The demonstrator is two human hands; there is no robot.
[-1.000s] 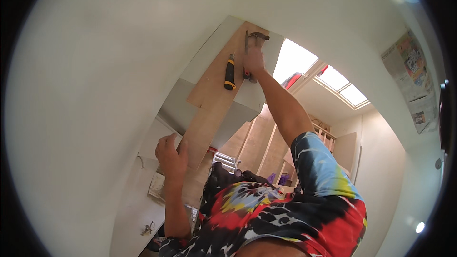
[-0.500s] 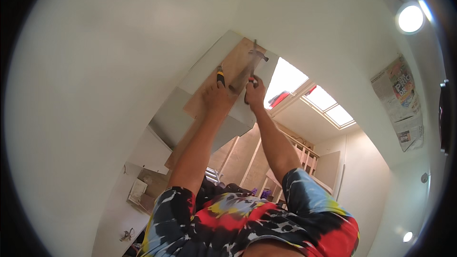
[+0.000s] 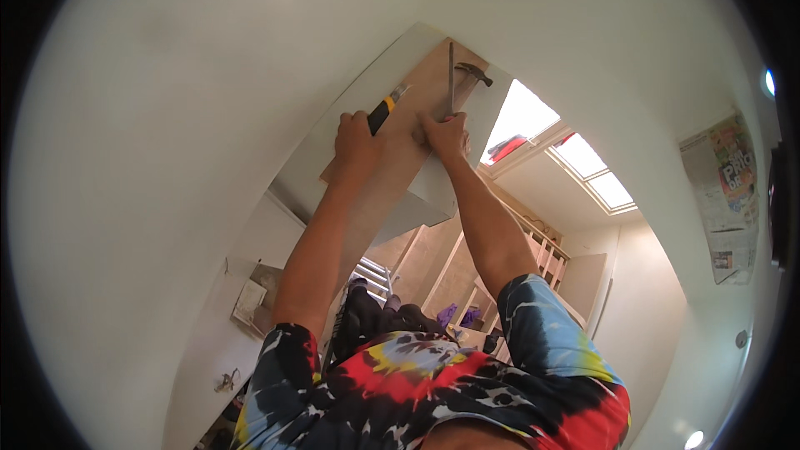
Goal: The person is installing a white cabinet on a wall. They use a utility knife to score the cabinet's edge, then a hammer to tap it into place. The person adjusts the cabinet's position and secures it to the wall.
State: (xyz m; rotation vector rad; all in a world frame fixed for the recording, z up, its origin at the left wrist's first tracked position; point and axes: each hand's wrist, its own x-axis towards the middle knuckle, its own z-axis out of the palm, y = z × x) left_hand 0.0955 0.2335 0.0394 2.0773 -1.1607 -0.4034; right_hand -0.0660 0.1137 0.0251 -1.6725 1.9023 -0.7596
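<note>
Left hand [image 3: 357, 140] holding cutter [image 3: 382, 115], hammer [image 3: 474, 74] at board [image 3: 431, 75] edge, open space between

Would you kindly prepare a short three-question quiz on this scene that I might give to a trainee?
1. Which hand holds the black-and-yellow tool?
2. True or false: the hammer has its head farther from the person's body than the right hand is.
3. Fill in the blank: The right hand holds a long-shafted tool, and the small part of its handle that shows is ____.

Key:
1. The left hand.
2. True; the head lies beyond the right hand, toward the far end of the wooden board.
3. Red.
</note>
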